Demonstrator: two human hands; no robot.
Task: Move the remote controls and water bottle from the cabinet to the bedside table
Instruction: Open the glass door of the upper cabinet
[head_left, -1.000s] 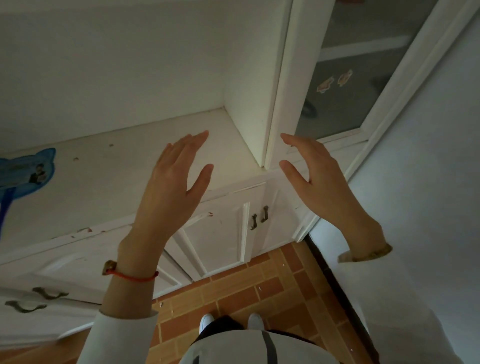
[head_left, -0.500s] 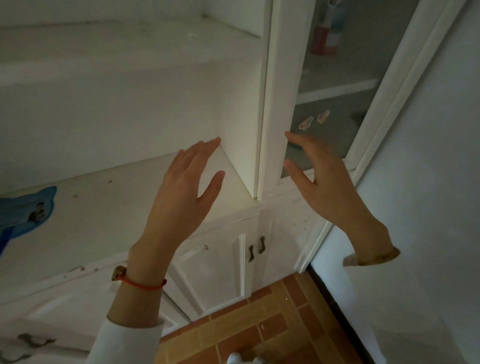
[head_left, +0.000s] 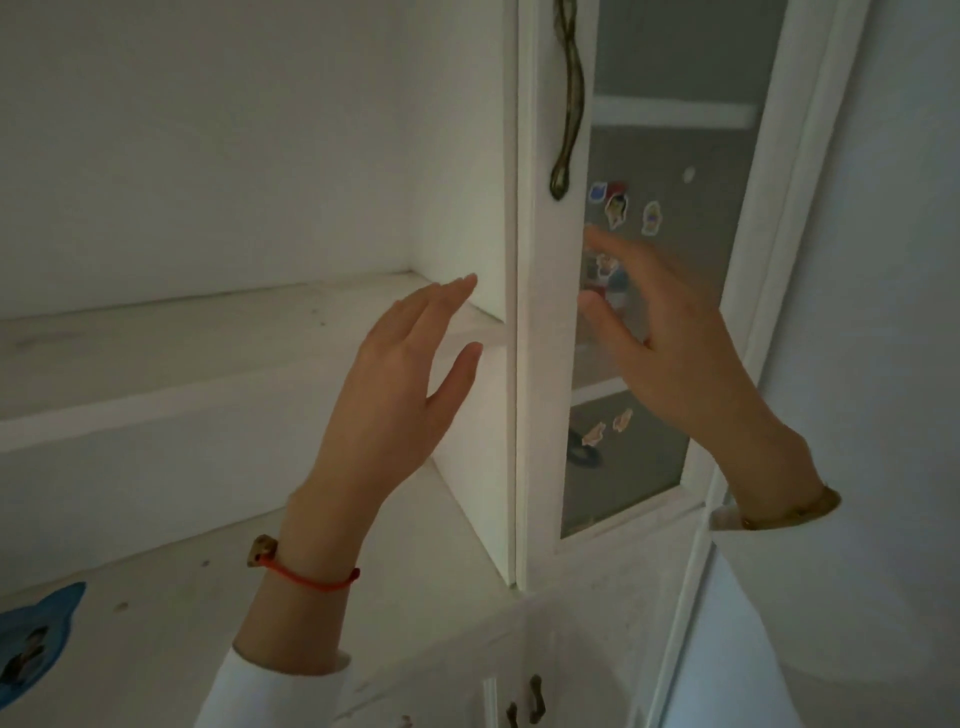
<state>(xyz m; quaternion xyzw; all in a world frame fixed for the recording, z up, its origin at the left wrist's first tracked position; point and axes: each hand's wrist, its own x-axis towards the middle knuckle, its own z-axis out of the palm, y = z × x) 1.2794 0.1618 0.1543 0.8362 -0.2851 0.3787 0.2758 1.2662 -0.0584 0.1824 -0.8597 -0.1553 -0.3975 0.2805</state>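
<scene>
**Both hands raised, holding nothing, at the glass door of the cabinet**

The person stands in front of a white cabinet (head_left: 545, 364) and holds both hands up before it. The landmark here is the cabinet's glass door (head_left: 654, 312), which is shut, with a long bronze handle (head_left: 569, 98) running down its left frame.

The left hand (head_left: 410, 374) is raised just left of the door's frame, in front of the open shelf (head_left: 208, 322) beside it. Its fingers are straight and close together, the thumb spread apart, and it grips nothing. A red string bracelet (head_left: 306, 577) circles that wrist above a white sleeve (head_left: 270, 691).

The right hand (head_left: 670, 343) is up in front of the door's glass pane, below the handle's lower end. Its fingers are extended and relaxed, somewhat blurred, and it holds nothing. Whether the fingertips touch the glass cannot be told. A gold-coloured band (head_left: 795, 512) shows at that wrist.

Several small stickers (head_left: 618, 208) are on the glass above the right hand, and two more (head_left: 608, 426) lower on the pane. Behind the glass, coloured shapes show dimly near the right hand's fingertips; they are too blurred to tell whether they are the water bottle or the remote controls.

Below the door, two small dark pulls (head_left: 524, 701) sit on the lower doors.
</scene>
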